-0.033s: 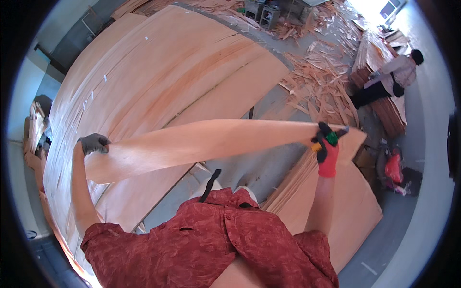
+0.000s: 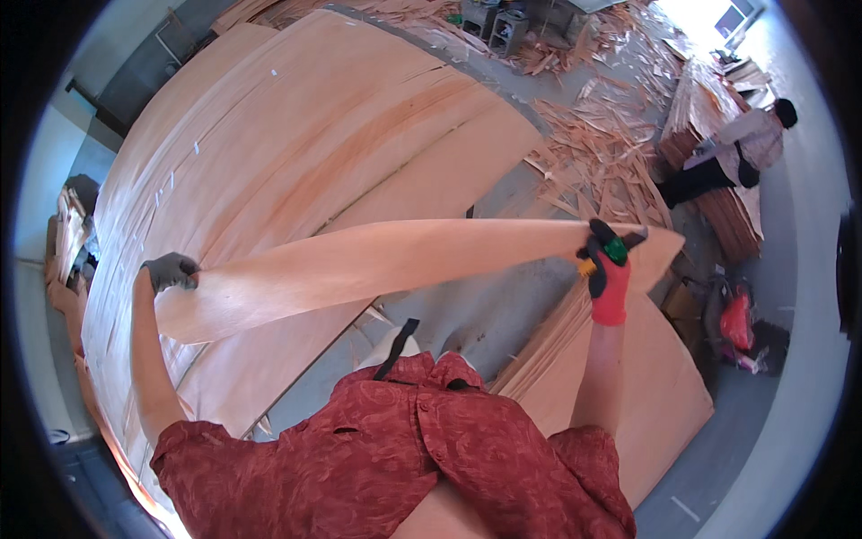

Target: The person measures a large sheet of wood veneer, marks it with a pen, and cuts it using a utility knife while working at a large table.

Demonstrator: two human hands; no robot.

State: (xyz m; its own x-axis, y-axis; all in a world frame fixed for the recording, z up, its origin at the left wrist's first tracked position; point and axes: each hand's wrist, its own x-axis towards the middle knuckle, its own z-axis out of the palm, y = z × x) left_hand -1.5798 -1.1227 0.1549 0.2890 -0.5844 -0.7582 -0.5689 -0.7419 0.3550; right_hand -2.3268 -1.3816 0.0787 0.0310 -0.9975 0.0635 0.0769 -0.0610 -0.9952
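A long, narrow strip of wood veneer (image 2: 386,260) stretches between my two hands, slightly bowed and lifted above the floor. My left hand (image 2: 172,271), in a dark grey glove, is closed on its left end. In a red and black glove, my right hand (image 2: 608,269) is closed around the strip near its right end. A dark tool tip (image 2: 635,237) pokes out beside the right fingers, with green and yellow patches at the hand; its kind is not clear. Left and ahead lies a broad stack of veneer sheets (image 2: 359,117), its grain streaked orange.
A second veneer stack (image 2: 660,377) stands by my right side. Broken veneer scraps (image 2: 597,153) litter the floor ahead right. A person (image 2: 736,148) stands by another veneer pile (image 2: 729,216) near the right wall. A red bag (image 2: 736,322) lies below them. Concrete blocks (image 2: 508,31) sit at the back.
The strip's right end and my right hand have risen slightly, away from me. My left hand has shifted a little to the left. The other person has moved slightly.
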